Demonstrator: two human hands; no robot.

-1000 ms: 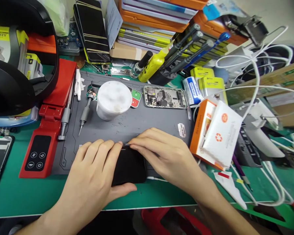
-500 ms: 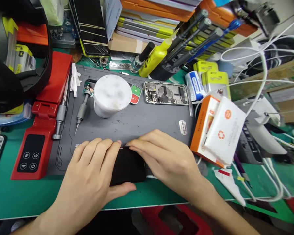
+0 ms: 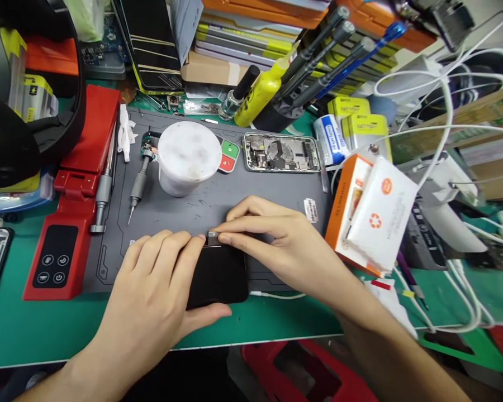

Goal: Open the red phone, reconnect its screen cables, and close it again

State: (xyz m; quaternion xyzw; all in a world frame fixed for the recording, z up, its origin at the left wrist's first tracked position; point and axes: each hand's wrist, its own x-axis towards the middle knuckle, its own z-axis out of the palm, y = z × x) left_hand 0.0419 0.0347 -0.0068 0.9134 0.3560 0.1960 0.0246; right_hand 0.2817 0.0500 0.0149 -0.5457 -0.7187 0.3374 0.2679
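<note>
A black phone (image 3: pixel 220 276) lies dark face up at the front of the grey mat (image 3: pixel 260 195). Wrapped over its left part is my left hand (image 3: pixel 155 279), fingertips at the far edge and thumb along the near edge. Between the thumb and fingertips of my right hand (image 3: pixel 272 234) is a small thin metal blade (image 3: pixel 212 238), pinched at the phone's far edge. Whether the blade enters the seam I cannot tell. Behind the hands stand a white tub (image 3: pixel 188 159) and a screwdriver (image 3: pixel 139 184). Part of the phone is hidden under my left hand.
An opened phone body (image 3: pixel 280 152) lies at the mat's back. To the right are a razor blade (image 3: pixel 311 211) and an orange-white box (image 3: pixel 377 218). A red device (image 3: pixel 56 257) stands left. White cables (image 3: pixel 448 123) loop at right; a bottle (image 3: pixel 262 92) stands behind.
My right hand has shifted up and away from the phone's edge, and more of the metal blade shows between its fingers. My left hand keeps its hold on the phone. The view has shifted slightly.
</note>
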